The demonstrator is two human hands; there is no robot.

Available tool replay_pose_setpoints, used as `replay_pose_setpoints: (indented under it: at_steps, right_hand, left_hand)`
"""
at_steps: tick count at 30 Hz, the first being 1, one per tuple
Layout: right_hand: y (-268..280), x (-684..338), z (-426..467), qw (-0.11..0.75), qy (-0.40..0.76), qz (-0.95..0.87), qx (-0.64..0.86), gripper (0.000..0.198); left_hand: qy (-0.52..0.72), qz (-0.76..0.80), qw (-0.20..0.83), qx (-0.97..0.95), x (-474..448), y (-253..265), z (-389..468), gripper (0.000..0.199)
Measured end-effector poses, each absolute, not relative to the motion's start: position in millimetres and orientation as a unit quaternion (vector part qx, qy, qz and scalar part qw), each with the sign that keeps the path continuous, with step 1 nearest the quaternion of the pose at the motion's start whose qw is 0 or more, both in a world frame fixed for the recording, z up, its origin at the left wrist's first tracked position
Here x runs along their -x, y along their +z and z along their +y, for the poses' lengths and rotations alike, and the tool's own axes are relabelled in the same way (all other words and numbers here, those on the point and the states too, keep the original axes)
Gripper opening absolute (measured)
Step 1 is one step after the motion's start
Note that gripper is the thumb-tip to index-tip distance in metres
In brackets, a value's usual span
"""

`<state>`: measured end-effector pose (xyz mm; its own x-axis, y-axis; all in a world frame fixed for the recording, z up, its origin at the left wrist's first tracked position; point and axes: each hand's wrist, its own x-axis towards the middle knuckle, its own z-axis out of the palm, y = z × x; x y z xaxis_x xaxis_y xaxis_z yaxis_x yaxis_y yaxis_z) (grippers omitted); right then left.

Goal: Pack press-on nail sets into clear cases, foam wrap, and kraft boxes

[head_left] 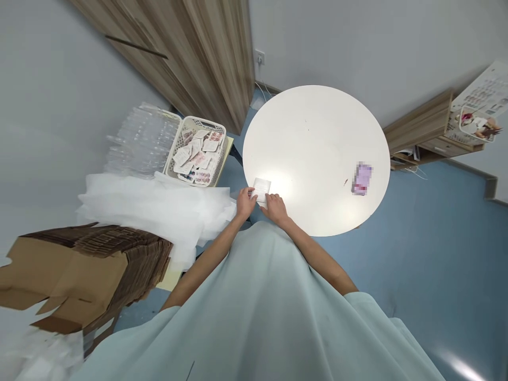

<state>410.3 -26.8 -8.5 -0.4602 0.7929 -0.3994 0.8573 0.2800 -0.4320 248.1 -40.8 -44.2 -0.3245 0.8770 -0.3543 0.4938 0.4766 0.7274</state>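
At the near left edge of the round white table [317,121], both of my hands are on a small, flat white square packet [262,188]. My left hand [246,203] pinches its left side, fingertips bent over the edge. On the lower right side, my right hand [275,207] closes thumb and fingers on the packet. Its surface looks thin and pale, and I cannot make out whether it is folded foam or a card in a wrapper. Its lower part is partly hidden by my fingers.
Left of the table stands a white basket [220,159] of small carded items. Near it are clear plastic packaging [138,140], white foam sheets [154,203] and flattened cardboard boxes [83,275]. A blurred purple object [362,179] lies on the table's right side.
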Motion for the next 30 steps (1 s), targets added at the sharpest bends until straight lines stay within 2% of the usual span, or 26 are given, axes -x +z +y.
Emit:
replay_pose_setpoints:
  at_steps: [6, 12, 18, 30]
  right_hand:
    - [-9.9, -420.6, -29.5, 0.043, -0.336, 0.791, -0.509, 0.061]
    - [-6.6, -453.2, -47.8, -0.047, -0.387, 0.747, -0.539, 0.062]
    - [1.8, -490.0, -67.2, -0.113, -0.44, 0.709, -0.539, 0.058]
    - [33.0, -479.4, -82.9, -0.07, -0.493, 0.748, -0.44, 0.054]
  left_hand:
    - [0.239, 0.777, 0.353, -0.463, -252.5, -34.0, -45.6, 0.03]
    - [0.279, 0.771, 0.312, -0.48, -261.7, -14.0, -70.1, 0.034]
    - [0.329, 0.777, 0.307, -0.44, -280.4, 5.1, -110.8, 0.028]
    - [0.401, 0.842, 0.218, -0.289, -266.8, 49.3, -221.2, 0.032]
